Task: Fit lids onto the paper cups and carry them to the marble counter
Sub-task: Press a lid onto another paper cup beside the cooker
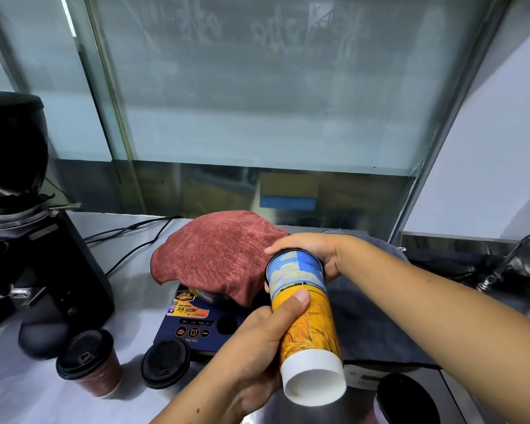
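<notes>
My left hand grips the tilted paper cup mid-body. My right hand curls its grip over the far end, hiding most of the black lid (seated or not, I cannot tell). Two lidded cups stand at eight o'clock on the desk. A third cup, at five o'clock, is cut off.

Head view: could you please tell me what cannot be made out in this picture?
1. Whether the lid is fully seated: the right hand covers the top of the tall cup in the head view.
2. The fingers of the left hand: behind that cup; only the thumb shows.
3. Whatever lies under the red cloth.
4. The dark-lidded cup at bottom right: cut off by the frame edge and blurred.
</notes>
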A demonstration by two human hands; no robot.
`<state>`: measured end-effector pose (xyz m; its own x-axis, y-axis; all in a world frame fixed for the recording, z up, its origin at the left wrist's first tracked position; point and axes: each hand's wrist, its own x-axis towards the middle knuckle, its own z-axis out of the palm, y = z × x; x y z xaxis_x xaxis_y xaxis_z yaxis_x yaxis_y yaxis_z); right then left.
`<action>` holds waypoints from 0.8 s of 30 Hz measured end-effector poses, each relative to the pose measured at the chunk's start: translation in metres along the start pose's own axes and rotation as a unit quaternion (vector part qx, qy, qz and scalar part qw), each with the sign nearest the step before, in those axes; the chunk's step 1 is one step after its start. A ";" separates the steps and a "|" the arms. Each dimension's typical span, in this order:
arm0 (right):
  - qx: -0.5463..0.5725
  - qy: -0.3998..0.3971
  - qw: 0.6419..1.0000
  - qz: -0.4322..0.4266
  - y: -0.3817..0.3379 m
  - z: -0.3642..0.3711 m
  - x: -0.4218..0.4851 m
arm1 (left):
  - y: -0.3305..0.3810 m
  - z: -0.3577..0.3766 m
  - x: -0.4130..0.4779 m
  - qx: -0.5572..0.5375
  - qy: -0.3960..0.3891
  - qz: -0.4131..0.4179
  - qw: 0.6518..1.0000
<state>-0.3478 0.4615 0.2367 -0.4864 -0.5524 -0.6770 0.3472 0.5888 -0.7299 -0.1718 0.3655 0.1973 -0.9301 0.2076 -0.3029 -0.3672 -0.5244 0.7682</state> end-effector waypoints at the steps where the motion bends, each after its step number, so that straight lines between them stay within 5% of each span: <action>1: -0.005 0.003 1.000 -0.004 -0.001 0.000 0.000 | -0.001 -0.001 0.001 -0.001 0.002 -0.001 1.000; 9: -0.090 0.112 0.984 -0.109 0.006 0.017 0.011 | -0.023 -0.028 0.022 0.034 0.049 0.018 0.998; 14: -0.274 0.171 0.933 -0.161 0.023 0.032 0.024 | -0.046 -0.061 0.035 0.076 0.009 0.012 0.997; 24: -0.420 0.199 0.859 -0.216 0.106 0.076 0.054 | -0.100 -0.121 0.058 0.192 0.002 -0.011 0.981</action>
<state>-0.2760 0.4497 0.1157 -0.7177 -0.6793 -0.1531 -0.5536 0.6900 -0.4664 -0.1887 0.3299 0.0348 -0.9225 0.2110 -0.3233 -0.3602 -0.1691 0.9174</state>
